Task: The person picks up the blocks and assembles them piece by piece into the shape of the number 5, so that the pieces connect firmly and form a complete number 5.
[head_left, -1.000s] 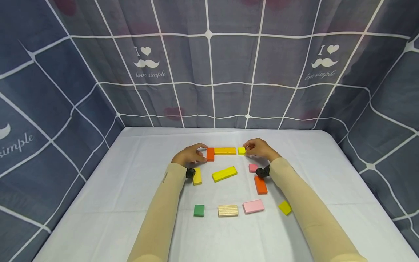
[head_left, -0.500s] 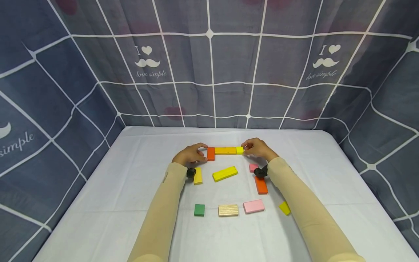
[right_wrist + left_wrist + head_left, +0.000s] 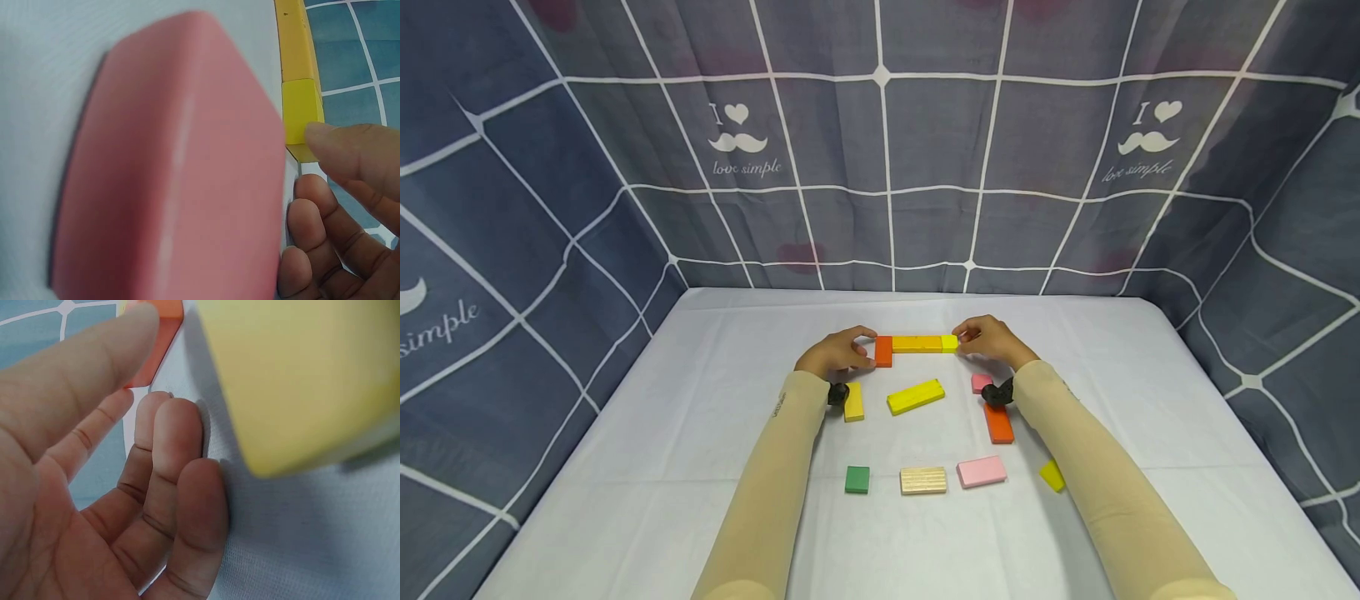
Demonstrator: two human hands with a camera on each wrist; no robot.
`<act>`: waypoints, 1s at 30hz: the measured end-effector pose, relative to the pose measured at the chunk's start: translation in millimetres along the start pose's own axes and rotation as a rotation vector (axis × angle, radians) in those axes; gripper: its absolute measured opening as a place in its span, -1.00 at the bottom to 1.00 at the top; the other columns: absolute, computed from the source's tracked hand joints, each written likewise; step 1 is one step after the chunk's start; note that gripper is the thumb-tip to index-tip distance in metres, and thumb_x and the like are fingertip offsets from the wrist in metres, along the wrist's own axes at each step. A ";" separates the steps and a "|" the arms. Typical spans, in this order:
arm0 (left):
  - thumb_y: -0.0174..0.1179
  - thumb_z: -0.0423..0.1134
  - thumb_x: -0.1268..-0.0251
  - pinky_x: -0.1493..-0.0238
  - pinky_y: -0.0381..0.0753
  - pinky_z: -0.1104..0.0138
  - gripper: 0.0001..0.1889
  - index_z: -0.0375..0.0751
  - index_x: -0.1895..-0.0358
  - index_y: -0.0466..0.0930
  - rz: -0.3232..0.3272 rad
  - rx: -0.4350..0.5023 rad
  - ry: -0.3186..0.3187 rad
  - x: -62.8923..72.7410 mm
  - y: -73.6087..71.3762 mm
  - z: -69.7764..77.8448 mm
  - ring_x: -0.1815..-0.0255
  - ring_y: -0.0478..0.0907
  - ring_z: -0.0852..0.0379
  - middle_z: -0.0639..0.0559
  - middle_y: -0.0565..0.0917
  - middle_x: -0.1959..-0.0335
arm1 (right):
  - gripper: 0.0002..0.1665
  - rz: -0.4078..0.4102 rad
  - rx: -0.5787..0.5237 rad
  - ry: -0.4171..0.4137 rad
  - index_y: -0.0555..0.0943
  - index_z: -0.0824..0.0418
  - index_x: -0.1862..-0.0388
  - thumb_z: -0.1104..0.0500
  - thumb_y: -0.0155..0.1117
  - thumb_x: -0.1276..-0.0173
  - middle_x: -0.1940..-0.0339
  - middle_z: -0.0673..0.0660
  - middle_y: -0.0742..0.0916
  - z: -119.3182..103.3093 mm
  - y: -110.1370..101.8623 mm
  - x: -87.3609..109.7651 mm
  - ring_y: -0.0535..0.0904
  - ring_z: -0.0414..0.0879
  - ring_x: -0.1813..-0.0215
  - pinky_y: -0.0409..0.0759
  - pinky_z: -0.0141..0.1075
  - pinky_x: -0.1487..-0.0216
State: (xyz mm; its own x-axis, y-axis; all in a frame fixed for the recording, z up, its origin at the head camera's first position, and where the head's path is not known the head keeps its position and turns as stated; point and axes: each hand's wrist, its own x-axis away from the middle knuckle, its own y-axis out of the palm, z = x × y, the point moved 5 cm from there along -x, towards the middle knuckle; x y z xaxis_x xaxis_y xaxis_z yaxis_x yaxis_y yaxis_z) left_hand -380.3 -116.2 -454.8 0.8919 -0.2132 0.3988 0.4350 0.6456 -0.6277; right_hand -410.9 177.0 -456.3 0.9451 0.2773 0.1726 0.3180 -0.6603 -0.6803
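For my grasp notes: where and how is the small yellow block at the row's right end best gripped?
I'd pinch the small yellow block across its near and far faces, coming from the right like the right hand; its left face appears to butt against the longer amber block, blocking that side.

Counter (image 3: 685, 433): open lane along left edge; obstacles toward far edge, yellow bar (image 3: 916, 397), amber bar (image 3: 917, 344) behind.

Gry grid curtain (image 3: 932, 133); wht tbl (image 3: 685, 433)
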 end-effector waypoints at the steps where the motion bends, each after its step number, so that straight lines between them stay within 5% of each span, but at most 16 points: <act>1: 0.45 -0.21 -0.47 -0.05 0.59 0.21 -0.34 0.06 -0.57 0.45 0.000 -0.004 0.000 -0.3 0.0 -0.1 0.01 0.53 -0.05 -0.14 0.63 -0.19 | -0.55 0.002 -0.004 0.001 0.69 0.37 -0.28 0.30 0.48 -0.44 0.08 0.19 0.72 0.3 -0.5 0.3 0.52 0.01 0.10 0.49 -0.28 0.12; 11: 0.43 -0.18 -0.49 -0.26 0.61 0.13 -0.31 0.03 -0.60 0.39 -0.025 0.023 0.035 -1.6 -0.9 -3.8 -0.09 0.56 -0.08 -0.16 0.62 -0.23 | -0.54 0.040 -0.115 -0.036 0.67 0.40 -0.33 0.29 0.43 -0.50 -0.01 0.26 0.73 7.1 -3.3 4.9 0.58 0.07 -0.03 0.58 -0.34 0.08; 22: 0.31 -0.19 -0.59 -0.05 0.59 0.27 -0.35 -0.01 -0.64 0.32 -0.046 0.087 0.089 1.0 -2.7 -8.9 0.04 0.54 0.01 -0.14 0.59 -0.05 | -0.46 -0.009 -0.254 0.001 0.60 0.38 -0.44 0.23 0.40 -0.56 -0.17 0.28 0.70 11.9 -2.3 12.7 0.61 0.00 -0.08 0.67 -0.27 -0.07; 30: 0.26 -0.15 -0.63 -0.14 0.62 0.16 -0.46 -0.09 -0.57 0.43 0.034 0.142 0.157 3.2 -9.3 -5.5 -0.12 0.60 -0.10 -0.22 0.59 -0.29 | -0.47 -0.012 -0.323 -0.012 0.60 0.37 -0.44 0.26 0.40 -0.55 -0.20 0.33 0.69 10.2 -2.3 20.1 0.61 -0.01 0.00 0.67 -0.29 -0.02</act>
State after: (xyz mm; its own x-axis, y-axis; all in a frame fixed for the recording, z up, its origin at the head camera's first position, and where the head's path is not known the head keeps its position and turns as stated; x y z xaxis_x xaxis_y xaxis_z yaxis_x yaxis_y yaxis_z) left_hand -380.8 -126.9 -451.4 0.9188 -0.2941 0.2635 0.3928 0.7488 -0.5339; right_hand -393.4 191.2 -458.4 0.9408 0.2936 0.1694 0.3383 -0.8440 -0.4163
